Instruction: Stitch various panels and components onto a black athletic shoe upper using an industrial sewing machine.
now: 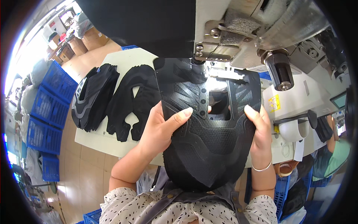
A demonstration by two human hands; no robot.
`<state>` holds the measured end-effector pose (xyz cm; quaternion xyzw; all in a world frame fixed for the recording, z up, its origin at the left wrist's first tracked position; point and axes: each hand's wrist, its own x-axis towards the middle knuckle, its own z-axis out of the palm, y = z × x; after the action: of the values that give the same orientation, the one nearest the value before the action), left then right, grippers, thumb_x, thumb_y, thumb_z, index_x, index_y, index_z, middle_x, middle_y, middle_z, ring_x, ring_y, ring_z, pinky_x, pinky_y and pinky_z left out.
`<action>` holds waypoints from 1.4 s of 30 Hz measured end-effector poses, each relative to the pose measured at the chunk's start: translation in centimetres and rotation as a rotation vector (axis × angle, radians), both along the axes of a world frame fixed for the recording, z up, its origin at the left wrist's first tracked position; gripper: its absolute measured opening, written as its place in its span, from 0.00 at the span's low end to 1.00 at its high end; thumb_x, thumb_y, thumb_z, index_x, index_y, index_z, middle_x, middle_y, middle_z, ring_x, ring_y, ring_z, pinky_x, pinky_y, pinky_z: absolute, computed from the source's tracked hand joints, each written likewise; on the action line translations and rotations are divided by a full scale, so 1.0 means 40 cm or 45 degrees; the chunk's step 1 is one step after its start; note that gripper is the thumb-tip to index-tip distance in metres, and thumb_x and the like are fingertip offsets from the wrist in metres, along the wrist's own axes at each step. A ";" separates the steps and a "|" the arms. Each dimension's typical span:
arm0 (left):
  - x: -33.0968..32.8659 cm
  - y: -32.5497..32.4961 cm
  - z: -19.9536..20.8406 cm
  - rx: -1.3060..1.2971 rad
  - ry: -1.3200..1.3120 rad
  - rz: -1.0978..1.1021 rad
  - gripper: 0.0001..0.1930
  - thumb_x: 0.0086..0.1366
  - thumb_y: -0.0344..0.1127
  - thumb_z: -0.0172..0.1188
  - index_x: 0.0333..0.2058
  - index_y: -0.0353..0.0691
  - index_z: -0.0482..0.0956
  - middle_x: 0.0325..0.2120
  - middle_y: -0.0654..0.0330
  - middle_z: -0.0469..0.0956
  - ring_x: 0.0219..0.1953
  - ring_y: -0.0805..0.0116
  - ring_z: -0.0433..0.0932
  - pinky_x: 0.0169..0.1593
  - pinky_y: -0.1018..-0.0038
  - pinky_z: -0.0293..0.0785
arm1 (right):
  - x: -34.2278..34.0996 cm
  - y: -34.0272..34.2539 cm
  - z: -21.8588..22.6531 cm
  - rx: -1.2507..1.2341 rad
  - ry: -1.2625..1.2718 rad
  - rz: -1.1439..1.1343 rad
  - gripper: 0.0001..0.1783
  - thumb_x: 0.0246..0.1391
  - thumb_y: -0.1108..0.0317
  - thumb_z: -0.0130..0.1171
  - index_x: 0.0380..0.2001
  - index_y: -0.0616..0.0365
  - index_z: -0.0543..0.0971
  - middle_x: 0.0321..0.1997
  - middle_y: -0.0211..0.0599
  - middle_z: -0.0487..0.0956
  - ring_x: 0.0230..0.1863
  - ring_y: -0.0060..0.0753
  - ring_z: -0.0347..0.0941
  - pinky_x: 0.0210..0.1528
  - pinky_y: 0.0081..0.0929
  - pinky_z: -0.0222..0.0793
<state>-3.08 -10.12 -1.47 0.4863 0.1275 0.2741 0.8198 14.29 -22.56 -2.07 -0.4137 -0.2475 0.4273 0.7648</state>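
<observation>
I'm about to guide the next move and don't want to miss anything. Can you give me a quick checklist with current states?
1. Left hand gripping the black shoe upper: ok, thumb on top near its left side.
2. Right hand gripping it: ok, at the right edge.
3. Thumbs out from under the machine head: ok, both show below it in the picture.
4. Right wrist bare: not ok, it wears a bracelet.
5. Needle raised: cannot tell, no needle can be made out.
6. Other black uppers on the table apart from the held one: cannot tell, the held one overlaps them in view.
</observation>
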 end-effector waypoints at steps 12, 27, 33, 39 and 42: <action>0.009 -0.021 -0.022 0.400 0.067 0.118 0.16 0.60 0.25 0.47 0.47 0.25 0.64 0.39 0.47 0.74 0.40 0.63 0.76 0.44 0.70 0.75 | -0.021 -0.052 -0.031 0.039 -0.332 -0.151 0.24 0.49 0.74 0.52 0.51 0.67 0.64 0.47 0.39 0.72 0.47 0.26 0.69 0.52 0.22 0.62; 0.025 0.012 -0.043 0.458 0.168 0.339 0.10 0.62 0.31 0.53 0.22 0.34 0.73 0.16 0.75 0.66 0.20 0.89 0.58 0.22 0.85 0.55 | -0.022 -0.043 -0.033 0.004 -0.377 -0.186 0.11 0.54 0.73 0.52 0.40 0.65 0.71 0.38 0.33 0.75 0.37 0.18 0.70 0.42 0.17 0.67; 0.050 0.062 -0.026 0.410 0.211 0.327 0.10 0.60 0.32 0.54 0.21 0.35 0.73 0.14 0.77 0.64 0.18 0.90 0.57 0.19 0.85 0.51 | 0.006 -0.003 -0.028 0.018 -0.432 -0.131 0.16 0.55 0.74 0.49 0.47 0.66 0.68 0.43 0.39 0.75 0.42 0.24 0.72 0.46 0.20 0.68; 0.101 0.078 0.012 0.338 0.077 0.429 0.07 0.59 0.30 0.54 0.30 0.33 0.77 0.23 0.70 0.74 0.24 0.86 0.67 0.29 0.86 0.64 | 0.034 0.043 -0.013 0.059 -0.334 -0.173 0.11 0.52 0.74 0.52 0.40 0.65 0.71 0.37 0.35 0.76 0.36 0.20 0.72 0.41 0.18 0.68; 0.099 0.122 0.012 0.319 0.177 0.316 0.08 0.59 0.31 0.55 0.31 0.32 0.77 0.22 0.68 0.75 0.23 0.85 0.69 0.29 0.85 0.65 | 0.035 0.052 -0.007 0.043 -0.315 -0.135 0.11 0.52 0.74 0.52 0.39 0.65 0.71 0.38 0.36 0.76 0.36 0.21 0.72 0.40 0.19 0.68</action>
<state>0.90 -5.25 -0.97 0.5827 0.2076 0.3526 0.7021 15.68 -20.47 -2.33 -0.4629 -0.3249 0.3277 0.7568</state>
